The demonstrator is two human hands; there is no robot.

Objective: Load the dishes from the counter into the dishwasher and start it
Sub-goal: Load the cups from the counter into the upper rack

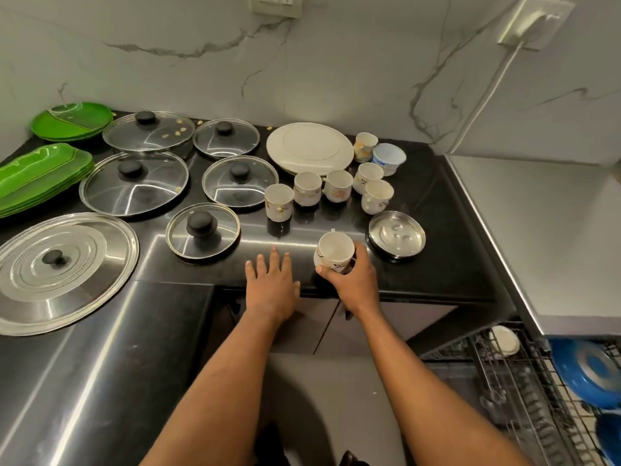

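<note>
One cup (pixel 336 255), tilted at the table's (pixel 437 270) front edge, is gripped by the right hand (pixel 358 280); the left hand (pixel 270 285) rests flat, fingers spread. Swung toward the dishwasher rack (pixel 497 391), the cup could clip the steel dish (pixel 396 237) just beside it.

Lids (pixel 134 183) left on counter (pixel 437 264), cups (pixel 307 189) right, dishwasher rack (pixel 524 398) below right.
</note>
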